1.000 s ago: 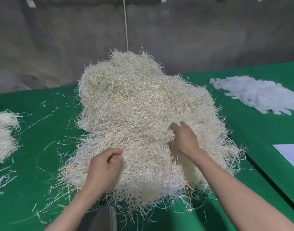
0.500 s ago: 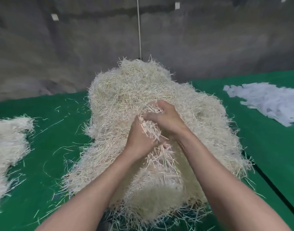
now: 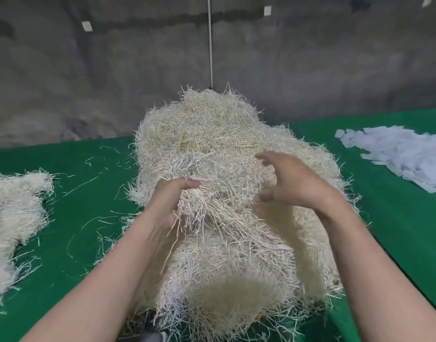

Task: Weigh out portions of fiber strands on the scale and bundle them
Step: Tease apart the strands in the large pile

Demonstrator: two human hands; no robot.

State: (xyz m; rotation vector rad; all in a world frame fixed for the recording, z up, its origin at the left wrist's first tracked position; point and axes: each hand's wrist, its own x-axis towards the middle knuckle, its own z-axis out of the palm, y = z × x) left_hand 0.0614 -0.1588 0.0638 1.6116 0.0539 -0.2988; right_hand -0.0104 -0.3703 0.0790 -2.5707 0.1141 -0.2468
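Note:
A big heap of pale, straw-like fiber strands (image 3: 212,134) rises in the middle of the green table (image 3: 83,198). My left hand (image 3: 170,203) grips a tuft of strands (image 3: 199,208) pulled up from the heap's front slope, its fingers curled round the tuft. My right hand (image 3: 288,183) hovers just to the right of that tuft, fingers spread and bent like a claw, holding nothing. A grey corner of the scale (image 3: 150,338) peeks out below the heap at the bottom edge; the rest of it is hidden.
A second, flatter pile of whitish strands (image 3: 12,218) lies at the left edge. A pile of white paper strips (image 3: 404,154) lies at the right rear. Loose strands litter the green cloth. A grey concrete wall (image 3: 113,70) stands behind the table.
Both hands came together on a tuft near the heap's middle, then the right hand let go and drew off to the right. The left hand keeps hold of the strands. The view tilted upward.

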